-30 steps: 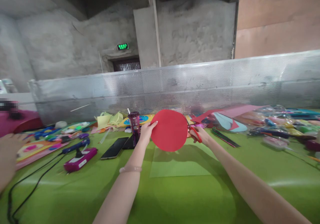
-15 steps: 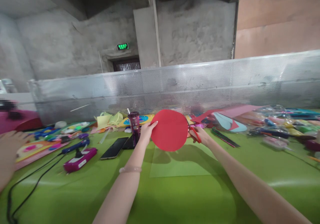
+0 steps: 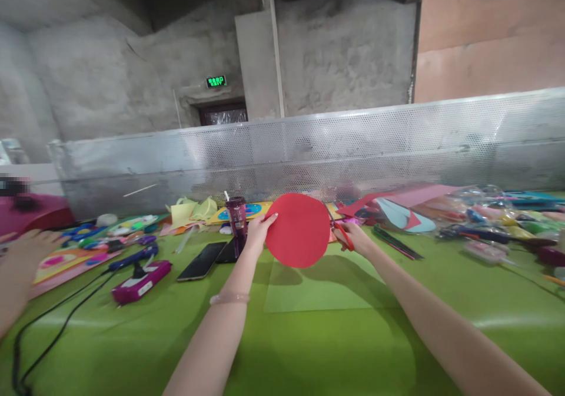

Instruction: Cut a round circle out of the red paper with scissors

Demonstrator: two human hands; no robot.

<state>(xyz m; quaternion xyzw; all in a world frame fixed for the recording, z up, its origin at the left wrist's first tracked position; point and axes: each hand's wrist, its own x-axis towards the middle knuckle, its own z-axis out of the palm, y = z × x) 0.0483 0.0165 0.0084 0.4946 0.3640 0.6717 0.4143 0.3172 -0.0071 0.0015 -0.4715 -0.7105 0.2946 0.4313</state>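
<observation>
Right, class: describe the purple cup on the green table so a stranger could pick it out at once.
Start at the green table, then find the left hand holding a red paper circle. Just left of that hand, behind a dark phone lying flat, stands the purple cup. It alone stands upright there, a white straw poking from its top.

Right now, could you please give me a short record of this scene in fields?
left hand: holds the red paper circle by its left edge
right hand: grips red-handled scissors at the circle's right edge
table: green cover, light green sheet beneath the hands
nearby: purple tumbler and dark phone, left of the circle
co-worker's hand: far left
</observation>
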